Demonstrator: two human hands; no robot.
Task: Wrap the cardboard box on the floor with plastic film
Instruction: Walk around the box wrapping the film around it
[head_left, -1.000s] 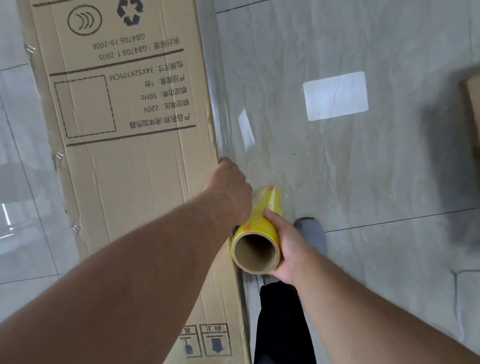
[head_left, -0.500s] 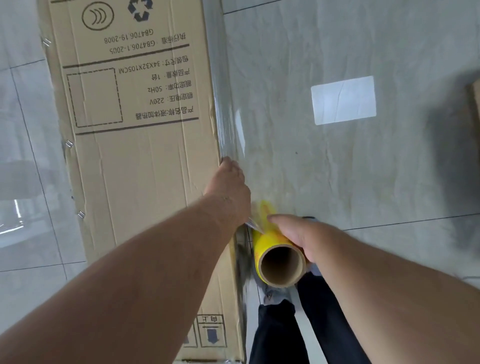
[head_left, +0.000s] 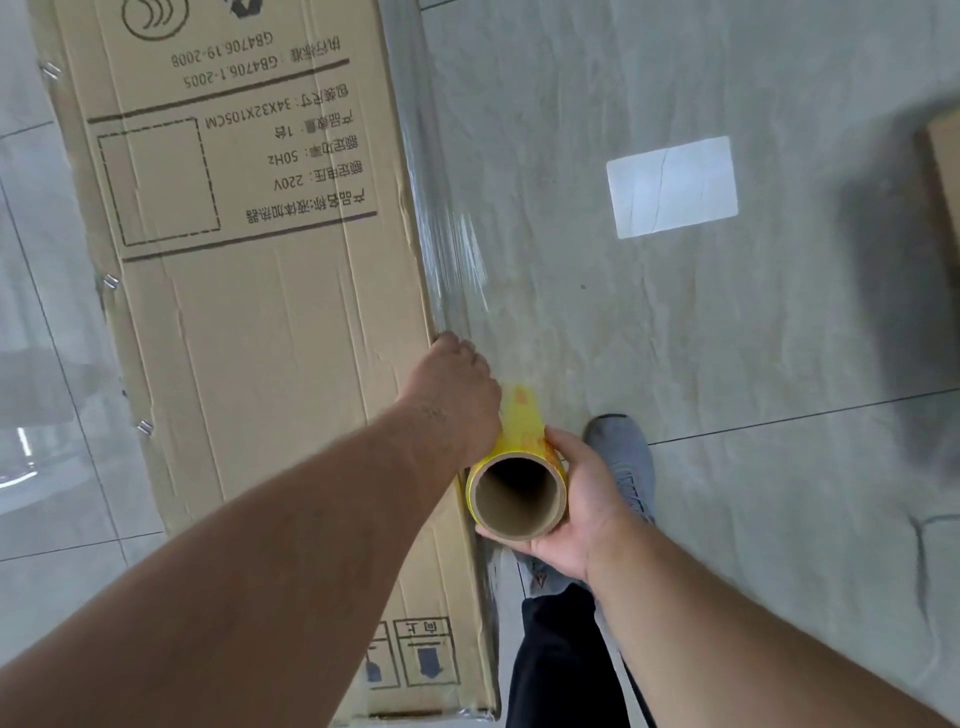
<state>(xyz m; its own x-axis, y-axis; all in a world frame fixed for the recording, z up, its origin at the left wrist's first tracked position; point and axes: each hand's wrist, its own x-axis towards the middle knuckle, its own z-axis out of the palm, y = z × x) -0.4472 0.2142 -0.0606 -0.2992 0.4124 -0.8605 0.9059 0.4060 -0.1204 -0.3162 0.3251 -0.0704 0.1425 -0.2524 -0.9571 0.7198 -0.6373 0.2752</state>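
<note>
Box: the long cardboard box lies flat on the tiled floor, filling the left half of the frame from top edge to bottom, printed face up.
Film on box: a band of clear plastic film shows as glossy streaks along the box's right-hand edge in the upper centre, so wrapping looks under way, not finished.
Left hand: the left hand sits at centre frame against that right edge of the box, most likely pinning the film there so it stays taut; its fingers point away from the camera and are hidden, so whether they are curled or flat cannot be told.
Right hand: the right hand, just below centre, holds the yellow film roll, fingers curled under and round it, thumb along its top. The open cardboard core faces the camera, which keeps the roll lengthwise with the box edge, ready to pay out film.
Feet: a grey shoe stands on the floor just right of the roll.
Change from half a second ago: the right hand then lay over the top of the roll; now it cradles it from below and the side, and the core sits squarer to the camera. The left hand stays at the same spot on the edge.
Elsewhere: a bright rectangular patch lies on the floor at upper right.
</note>
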